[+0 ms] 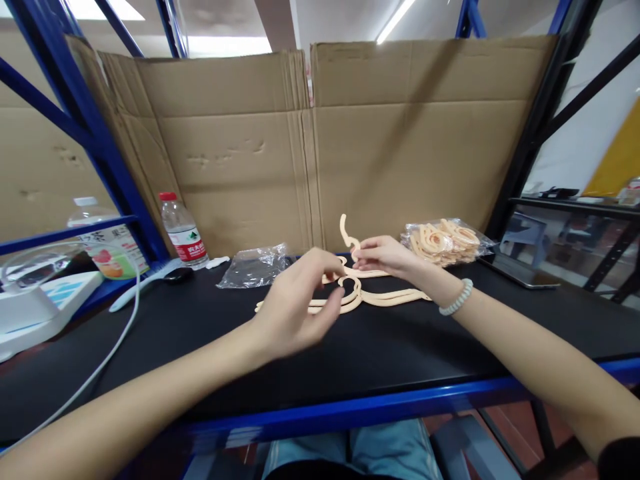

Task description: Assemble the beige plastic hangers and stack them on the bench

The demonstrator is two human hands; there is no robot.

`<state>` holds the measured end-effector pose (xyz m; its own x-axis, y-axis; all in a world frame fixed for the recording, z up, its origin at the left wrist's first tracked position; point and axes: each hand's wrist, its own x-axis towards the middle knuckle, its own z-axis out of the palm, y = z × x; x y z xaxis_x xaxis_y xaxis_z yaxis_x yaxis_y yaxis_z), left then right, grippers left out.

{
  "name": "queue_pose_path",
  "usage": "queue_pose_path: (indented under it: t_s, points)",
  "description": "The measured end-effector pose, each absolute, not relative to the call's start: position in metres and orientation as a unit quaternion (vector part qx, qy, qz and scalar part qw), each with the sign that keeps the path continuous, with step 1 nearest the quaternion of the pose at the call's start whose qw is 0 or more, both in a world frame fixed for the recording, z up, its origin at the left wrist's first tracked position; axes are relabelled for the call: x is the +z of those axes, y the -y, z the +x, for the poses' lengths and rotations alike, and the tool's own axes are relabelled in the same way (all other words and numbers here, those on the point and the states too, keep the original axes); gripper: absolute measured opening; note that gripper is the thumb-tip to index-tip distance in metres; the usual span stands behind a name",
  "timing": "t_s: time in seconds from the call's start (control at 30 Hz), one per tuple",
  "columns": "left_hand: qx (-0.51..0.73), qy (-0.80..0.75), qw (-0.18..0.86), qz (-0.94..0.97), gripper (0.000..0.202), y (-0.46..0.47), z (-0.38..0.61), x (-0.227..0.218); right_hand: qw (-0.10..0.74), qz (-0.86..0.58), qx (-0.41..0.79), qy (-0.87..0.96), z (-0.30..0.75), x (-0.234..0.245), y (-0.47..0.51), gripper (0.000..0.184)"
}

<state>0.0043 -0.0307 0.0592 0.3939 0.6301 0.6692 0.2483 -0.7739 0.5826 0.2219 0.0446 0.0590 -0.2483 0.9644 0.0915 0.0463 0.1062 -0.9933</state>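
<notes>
My right hand (377, 257), with a pale beaded bracelet on its wrist, pinches a beige hanger hook (345, 228) that curves upward above the table. My left hand (301, 303) hovers at the near left of several beige hanger pieces, its thumb and fingers apart and nothing seen between them. A beige folding hanger (393, 298) lies with its arms spread to both sides on the black tabletop (400, 357). Just behind it are more beige hanger parts (367, 273), partly covered by my hands.
A clear bag of beige hanger parts (440, 241) lies at the right, beside a flat dark device (523, 269). An empty clear bag (254, 265), a red-capped water bottle (183, 231) and a white cable (117, 347) are leftward. Cardboard panels (420, 133) stand behind.
</notes>
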Motion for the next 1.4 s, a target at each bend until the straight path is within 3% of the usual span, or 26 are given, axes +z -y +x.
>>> queue_pose_path:
  t_s: [0.1,0.23,0.37,0.43,0.5,0.63,0.7,0.83,1.0,1.4]
  points:
    - [0.491,-0.310,0.298,0.757,0.016,0.009,0.004,0.058,0.385,-0.330,0.626,0.593,0.208,0.055,-0.027,0.006]
    - [0.411,-0.266,0.516,0.702,0.035,-0.008,-0.003,0.047,0.321,-0.259,0.733,0.541,0.195,0.050,-0.013,0.011]
    - [0.409,-0.248,0.519,0.708,0.030,-0.008,-0.007,0.038,0.279,-0.227,0.775,0.520,0.188,0.049,-0.008,0.012]
    - [0.437,-0.261,0.520,0.686,0.027,-0.007,-0.006,0.039,0.289,-0.246,0.733,0.565,0.190,0.050,-0.011,0.012]
    - [0.472,-0.285,0.531,0.643,0.022,-0.007,-0.006,0.042,0.310,-0.306,0.606,0.666,0.199,0.051,-0.020,0.016]
    - [0.514,-0.351,0.549,0.558,0.013,-0.010,-0.011,0.050,0.292,-0.430,0.102,0.848,0.230,0.042,-0.048,0.016]
    - [0.510,-0.374,0.555,0.540,0.015,-0.013,-0.015,0.053,0.222,-0.444,-0.010,0.868,0.243,0.033,-0.061,0.020]
    - [0.502,-0.390,0.568,0.523,0.014,-0.019,-0.020,0.054,0.165,-0.435,-0.005,0.885,0.252,0.015,-0.078,0.011]
    - [0.508,-0.381,0.585,0.505,0.014,-0.022,-0.022,0.053,0.207,-0.448,-0.010,0.870,0.246,0.003,-0.084,0.001]
    - [0.502,-0.354,0.598,0.515,0.009,-0.026,-0.026,0.048,0.239,-0.468,0.040,0.850,0.241,-0.003,-0.087,0.014]
